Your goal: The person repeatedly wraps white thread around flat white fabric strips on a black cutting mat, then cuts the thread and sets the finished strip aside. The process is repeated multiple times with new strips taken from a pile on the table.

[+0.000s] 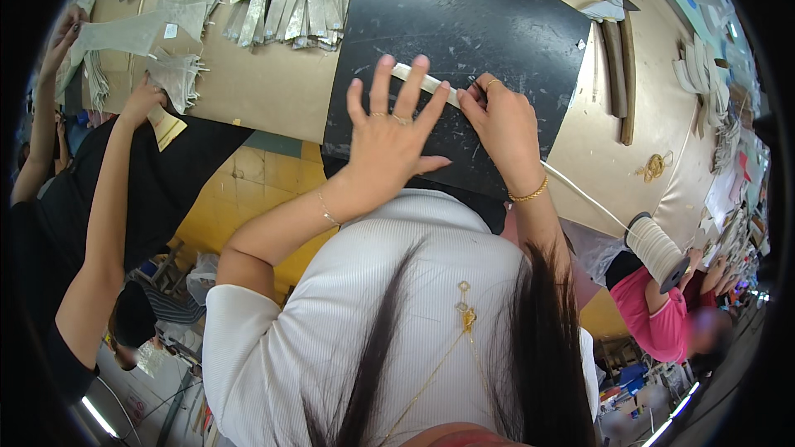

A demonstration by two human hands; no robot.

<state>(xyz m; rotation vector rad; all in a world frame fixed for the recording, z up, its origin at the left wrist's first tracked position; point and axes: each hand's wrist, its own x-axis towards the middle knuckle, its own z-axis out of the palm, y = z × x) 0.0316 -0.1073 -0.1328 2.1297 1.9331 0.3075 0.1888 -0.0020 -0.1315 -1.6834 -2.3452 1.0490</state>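
A narrow off-white strip (422, 79) lies slantwise on the black mat (464, 12). My left hand (385, 145) is open over it, fingers spread, with fingertips at the strip. At the strip's right end my right hand (507, 128) is closed, thumb and fingers pinched together. A small dark bit shows between those fingers, too hidden to name. From beside my right wrist a white cord (584, 189) runs to a spool (656, 244) near the table's right edge.
Stacked pale strips (290, 4) lie beyond the mat's left side. To the right rest a hammer (627, 66), a second wooden handle (613, 66) and a coil of yellowish cord (654, 167). On the left, a co-worker's hands (145, 99) handle pale sheet pieces (175, 79).
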